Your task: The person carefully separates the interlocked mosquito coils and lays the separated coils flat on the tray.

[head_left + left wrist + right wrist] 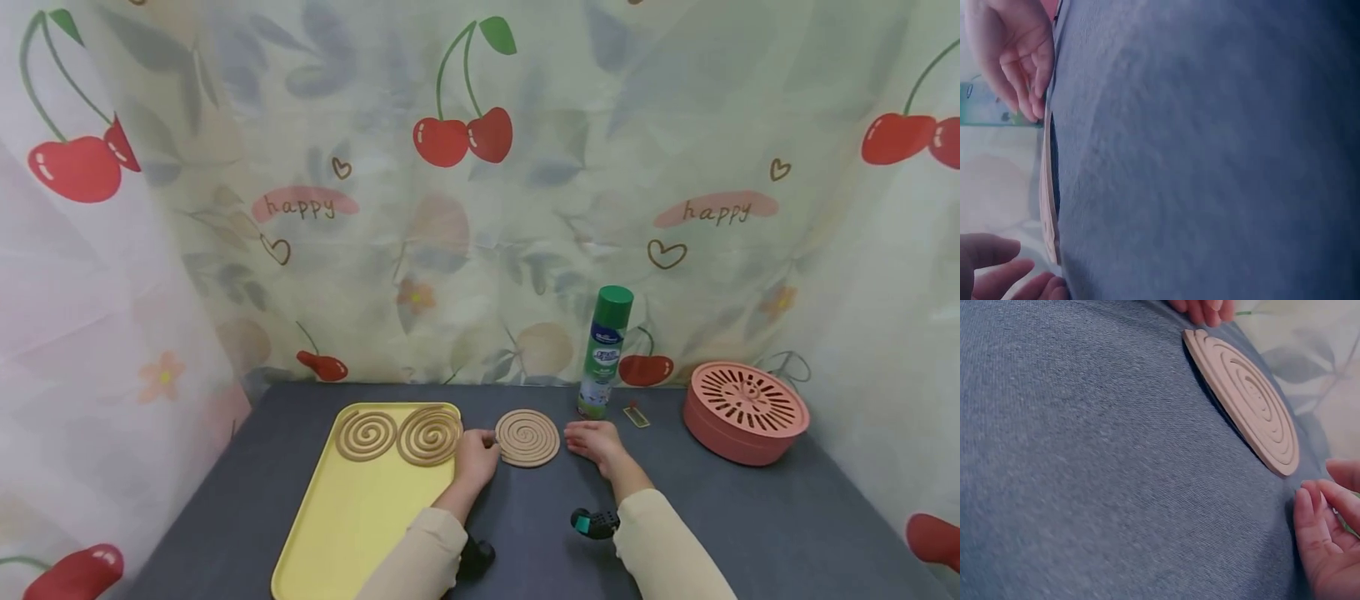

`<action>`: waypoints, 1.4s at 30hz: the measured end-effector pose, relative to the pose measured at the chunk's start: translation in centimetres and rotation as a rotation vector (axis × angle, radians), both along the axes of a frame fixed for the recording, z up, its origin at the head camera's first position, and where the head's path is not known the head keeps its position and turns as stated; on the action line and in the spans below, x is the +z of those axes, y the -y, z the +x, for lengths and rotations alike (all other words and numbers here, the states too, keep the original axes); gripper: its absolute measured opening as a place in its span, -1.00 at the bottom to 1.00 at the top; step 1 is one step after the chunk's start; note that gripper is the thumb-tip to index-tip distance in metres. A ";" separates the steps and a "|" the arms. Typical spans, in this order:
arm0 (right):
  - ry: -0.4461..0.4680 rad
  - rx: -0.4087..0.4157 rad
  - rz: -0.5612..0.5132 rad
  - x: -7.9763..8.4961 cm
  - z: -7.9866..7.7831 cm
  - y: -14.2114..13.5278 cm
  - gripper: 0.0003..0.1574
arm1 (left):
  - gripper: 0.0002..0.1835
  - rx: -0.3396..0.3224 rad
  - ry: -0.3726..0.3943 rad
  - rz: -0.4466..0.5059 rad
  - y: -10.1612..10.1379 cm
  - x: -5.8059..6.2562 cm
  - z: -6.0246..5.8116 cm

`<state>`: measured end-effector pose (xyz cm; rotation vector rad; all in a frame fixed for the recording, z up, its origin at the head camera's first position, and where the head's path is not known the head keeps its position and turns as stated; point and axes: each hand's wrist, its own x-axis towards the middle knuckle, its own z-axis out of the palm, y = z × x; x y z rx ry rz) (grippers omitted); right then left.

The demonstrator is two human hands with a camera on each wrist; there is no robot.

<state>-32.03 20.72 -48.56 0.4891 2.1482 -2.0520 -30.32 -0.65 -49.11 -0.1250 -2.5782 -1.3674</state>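
Observation:
A tan mosquito coil lies on the dark table between the two hands; the right wrist view shows its flat spiral close up. Beside its left edge is my left hand, fingers loosely bent, near the tray's right rim. Across the coil, my right hand rests with relaxed fingers a small gap from the right edge. Neither hand grips anything. Two darker brown mosquito coils, a left one and a right one, lie side by side at the far end of a yellow tray.
A green spray can stands behind my right hand. Near it lies a small metallic piece. At the far right sits a round pink box with a slotted lid. A patterned curtain hangs behind the table.

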 end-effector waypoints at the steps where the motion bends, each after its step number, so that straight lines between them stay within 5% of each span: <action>1: -0.004 0.007 0.010 -0.1 0.0 0.1 -0.55 | -0.74 0.004 0.002 0.004 -0.1 -0.1 -0.1; 18: -0.002 0.026 0.133 -0.1 -0.2 1.6 -0.60 | -0.70 -0.015 0.177 0.310 -0.7 -0.2 -0.3; 32: -0.045 0.041 0.288 -0.5 -0.3 1.6 -0.74 | -0.70 -0.038 0.220 0.320 -0.7 0.0 -0.1; 42: -0.051 0.113 0.342 -0.1 1.5 1.4 -0.76 | -0.57 -0.175 0.275 0.280 0.0 0.3 1.2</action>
